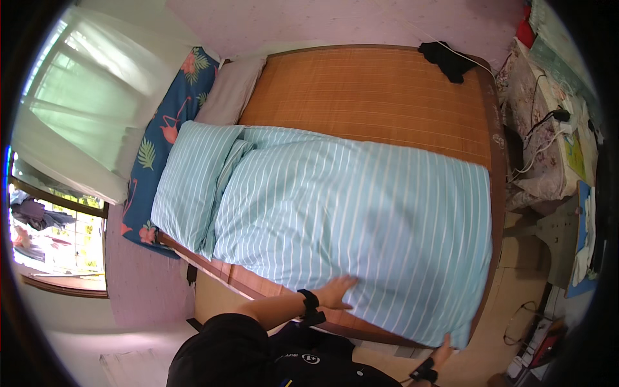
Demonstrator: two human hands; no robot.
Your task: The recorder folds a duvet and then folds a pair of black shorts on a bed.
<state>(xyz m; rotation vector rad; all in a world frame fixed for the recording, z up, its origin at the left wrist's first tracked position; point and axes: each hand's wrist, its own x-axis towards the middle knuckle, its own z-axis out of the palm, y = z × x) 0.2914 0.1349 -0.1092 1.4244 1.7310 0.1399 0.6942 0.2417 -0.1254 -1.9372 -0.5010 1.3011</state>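
Observation:
A light-blue striped quilt (377, 208) lies spread over the near half of a bed, with small wrinkles towards its left part. My left hand (337, 291) is at the quilt's near edge, fingers spread; whether it grips any cloth is unclear. At the quilt's lower right corner is my right hand (444, 349), its fingers at the cloth and partly hidden, so its hold cannot be made out. A matching striped pillow (196, 184) rests at the left end, beside the quilt.
A brown woven mat (372, 92) covers the bed's far half, with a black cloth (447, 60) at its far right corner. A flamingo-print cushion (167, 130) lines the head end. Right of the bed stand a cloth-covered table (537, 140) with cables and a grey chair (556, 237).

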